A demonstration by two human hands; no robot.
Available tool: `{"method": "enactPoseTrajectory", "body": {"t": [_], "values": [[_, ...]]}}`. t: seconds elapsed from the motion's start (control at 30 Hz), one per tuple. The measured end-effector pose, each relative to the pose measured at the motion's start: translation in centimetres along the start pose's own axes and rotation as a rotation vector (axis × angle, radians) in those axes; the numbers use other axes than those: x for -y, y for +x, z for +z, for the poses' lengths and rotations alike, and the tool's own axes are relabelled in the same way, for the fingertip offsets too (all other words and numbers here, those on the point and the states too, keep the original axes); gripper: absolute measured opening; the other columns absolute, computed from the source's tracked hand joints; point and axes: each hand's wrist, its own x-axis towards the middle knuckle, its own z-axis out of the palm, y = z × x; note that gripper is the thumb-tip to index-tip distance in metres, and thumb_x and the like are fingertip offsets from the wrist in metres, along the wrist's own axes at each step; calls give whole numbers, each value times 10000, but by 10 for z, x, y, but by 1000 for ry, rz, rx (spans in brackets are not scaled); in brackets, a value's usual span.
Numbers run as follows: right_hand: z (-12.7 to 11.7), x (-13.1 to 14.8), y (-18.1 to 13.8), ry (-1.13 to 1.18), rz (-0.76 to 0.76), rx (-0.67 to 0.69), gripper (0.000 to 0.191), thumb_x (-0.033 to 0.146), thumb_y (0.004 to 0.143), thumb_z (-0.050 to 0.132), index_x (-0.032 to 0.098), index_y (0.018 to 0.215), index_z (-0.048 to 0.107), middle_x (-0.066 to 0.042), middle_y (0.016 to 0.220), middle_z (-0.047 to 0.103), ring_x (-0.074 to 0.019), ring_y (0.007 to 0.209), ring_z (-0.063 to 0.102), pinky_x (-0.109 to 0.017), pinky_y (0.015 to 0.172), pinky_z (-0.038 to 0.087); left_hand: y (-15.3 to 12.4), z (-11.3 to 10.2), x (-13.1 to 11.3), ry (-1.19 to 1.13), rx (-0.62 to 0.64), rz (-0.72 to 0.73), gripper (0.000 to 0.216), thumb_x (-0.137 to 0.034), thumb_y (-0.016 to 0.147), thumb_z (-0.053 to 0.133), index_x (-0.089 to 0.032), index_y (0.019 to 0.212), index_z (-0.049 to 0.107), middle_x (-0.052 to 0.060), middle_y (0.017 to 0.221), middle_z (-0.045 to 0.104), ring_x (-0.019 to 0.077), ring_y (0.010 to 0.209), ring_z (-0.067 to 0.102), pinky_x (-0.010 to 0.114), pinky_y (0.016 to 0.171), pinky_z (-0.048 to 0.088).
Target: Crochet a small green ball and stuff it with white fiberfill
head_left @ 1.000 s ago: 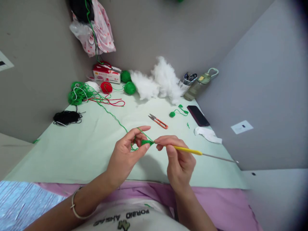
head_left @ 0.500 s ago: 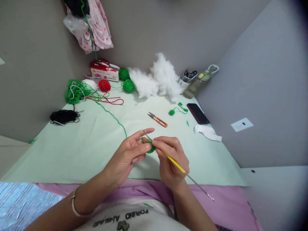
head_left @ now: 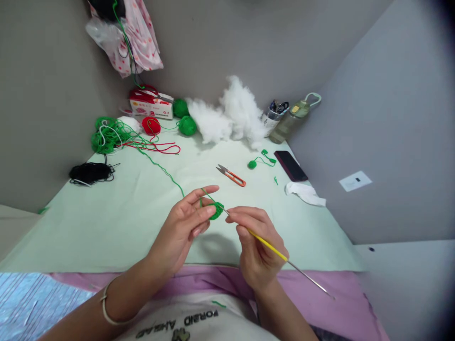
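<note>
Between its thumb and fingers, my left hand pinches a small round green crochet piece. Green yarn runs from the tangle at the back left to this hand and passes over its raised index finger. My right hand is closed around the yellow grip of a crochet hook. The hook's metal tip meets the right edge of the green piece; whether it sits inside a stitch I cannot tell. Its long shaft points down to the right, past my wrist.
Orange thread snips lie beyond my hands. At the right are a phone, white cloth and a bottle. White stuffing stands at the back. Tangled green yarn and black yarn lie left.
My right hand has moved right and slightly down, away from the left, so more of the green piece and the hook's metal tip show. The view has shifted slightly.
</note>
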Motion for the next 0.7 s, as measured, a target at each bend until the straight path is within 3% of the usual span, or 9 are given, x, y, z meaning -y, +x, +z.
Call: {"method": "enactPoseTrajectory", "body": {"t": [0.13, 0.33, 0.5, 0.6, 0.7], "values": [[1, -1, -1, 54, 18, -34, 356, 23, 957, 555, 241, 1172, 736, -77, 999, 765, -202, 934, 727, -362, 756, 619, 0, -1, 2, -56, 42, -67, 345, -280, 895, 763, -204, 1229, 719, -76, 719, 459, 5, 502, 221, 178, 549, 301], [-3, 2, -1, -17, 0, 34, 360, 33, 950, 564, 244, 1194, 724, -86, 1037, 767, -203, 955, 740, -334, 742, 628, 1, -4, 6, 335, -95, 216, 303, -285, 885, 769, -264, 1185, 731, -39, 834, 599, 66, 651, 418, 194, 642, 389], [-8, 4, -3, -203, -134, 142, 386, 27, 926, 610, 227, 1241, 709, -111, 1114, 755, -185, 972, 748, -289, 758, 625, 0, -2, 2, 516, -187, 299, 248, -204, 855, 751, -243, 1100, 759, -40, 798, 612, 75, 643, 437, 213, 691, 422], [-9, 4, -6, -198, -109, 192, 412, 40, 930, 622, 265, 1264, 707, -107, 1160, 754, -193, 1007, 743, -303, 777, 629, 1, -3, -2, 417, -143, 241, 263, -216, 844, 769, -239, 1106, 769, -34, 816, 605, 58, 612, 408, 198, 631, 394], [-7, 2, -3, 64, 65, 87, 342, 81, 969, 583, 283, 1191, 746, -84, 1079, 763, -197, 957, 735, -340, 763, 627, 3, -7, -5, 189, -11, 67, 291, -284, 835, 807, -231, 1120, 783, -35, 788, 559, 25, 542, 331, 177, 512, 282]]}}
